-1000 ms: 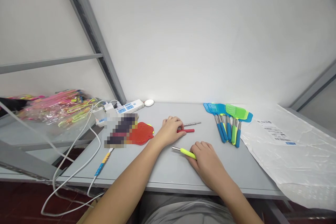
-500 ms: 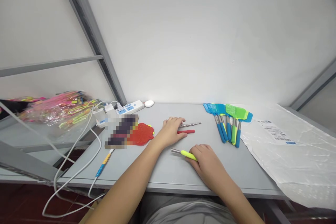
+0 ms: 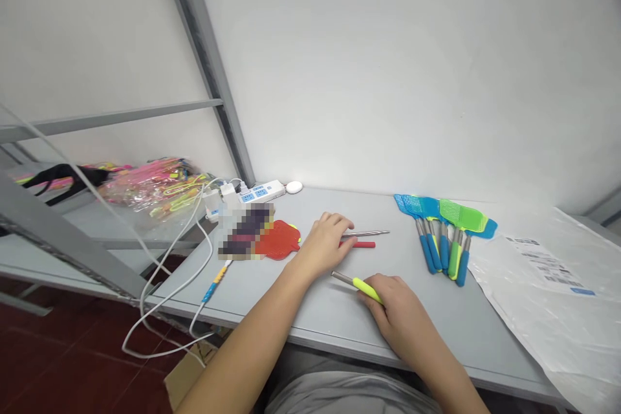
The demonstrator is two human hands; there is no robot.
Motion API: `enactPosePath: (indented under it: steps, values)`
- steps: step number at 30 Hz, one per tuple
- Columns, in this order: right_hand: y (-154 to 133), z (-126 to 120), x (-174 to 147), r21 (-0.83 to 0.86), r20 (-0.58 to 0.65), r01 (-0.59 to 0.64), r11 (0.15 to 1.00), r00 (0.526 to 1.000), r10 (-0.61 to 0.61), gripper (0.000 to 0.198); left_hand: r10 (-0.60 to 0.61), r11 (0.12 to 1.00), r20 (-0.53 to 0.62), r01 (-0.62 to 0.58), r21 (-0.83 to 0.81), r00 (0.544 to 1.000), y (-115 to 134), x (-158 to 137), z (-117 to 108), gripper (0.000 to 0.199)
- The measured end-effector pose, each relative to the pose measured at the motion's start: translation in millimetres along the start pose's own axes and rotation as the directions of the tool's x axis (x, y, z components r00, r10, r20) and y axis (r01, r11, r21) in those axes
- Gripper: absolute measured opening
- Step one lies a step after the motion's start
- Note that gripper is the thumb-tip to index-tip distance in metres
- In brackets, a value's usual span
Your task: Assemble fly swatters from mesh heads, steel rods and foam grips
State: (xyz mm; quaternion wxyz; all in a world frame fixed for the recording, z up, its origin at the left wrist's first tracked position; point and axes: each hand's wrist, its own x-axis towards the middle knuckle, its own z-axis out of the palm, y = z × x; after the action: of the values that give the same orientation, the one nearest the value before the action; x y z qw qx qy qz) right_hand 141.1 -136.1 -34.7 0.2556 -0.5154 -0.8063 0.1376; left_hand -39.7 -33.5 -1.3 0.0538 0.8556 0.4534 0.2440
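Note:
My left hand (image 3: 324, 244) lies over the grey table, fingers and thumb apart. Out from under its fingertips stick a thin metal rod (image 3: 371, 233) and a red handle (image 3: 365, 244); their other ends are hidden. Closer to me, my right hand (image 3: 400, 310) is closed around a yellow-green handle (image 3: 367, 290) with a short metal tube at its end, pointing left. A red leaf-shaped fly swatter head (image 3: 279, 240) is left of my left hand, partly covered by a blurred patch. To the right, several blue and green fly swatters (image 3: 444, 242) are laid in an overlapping fan.
A white plastic bag (image 3: 543, 284) with a printed label covers the table's right side. At the back left are a power strip (image 3: 262, 193), a white oval object (image 3: 294, 187) and looping white cables (image 3: 145, 310). Plastic-wrapped colourful items (image 3: 155, 187) are on a surface beyond the metal frame.
The view has turned left, so everything appears farther right. Both hands stay at nearly the same spots on the table, the right one still gripping the yellow-green handle.

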Motion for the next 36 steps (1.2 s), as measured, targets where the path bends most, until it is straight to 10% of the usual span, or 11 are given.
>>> enactPosePath:
  steps: [12, 19, 26, 36]
  values:
    - [1.6, 0.5, -2.1, 0.024, 0.046, 0.029, 0.999, 0.998, -0.03, 0.02, -0.379, 0.857, -0.113, 0.394, 0.331, 0.919, -7.4, -53.4, 10.3, 0.059]
    - [2.0, 1.0, -2.4, 0.01, 0.056, -0.01, 1.0, 0.998, 0.009, 0.023, -0.156, 0.974, -0.053, 0.163, 0.16, 0.986, -0.2, -66.4, -0.4, 0.038]
    - [1.6, 1.2, -2.3, 0.01, 0.067, -0.019, 1.0, 0.998, 0.018, 0.022, -0.407, 0.853, -0.14, 0.43, 0.295, 0.903, -13.0, -69.9, -2.0, 0.047]
    - [2.2, 1.7, -2.9, 0.0, 0.067, -0.027, 1.0, 0.997, 0.026, 0.021, -0.133, 0.991, -0.092, 0.13, -0.04, 0.987, -0.5, -72.5, -10.2, 0.024]
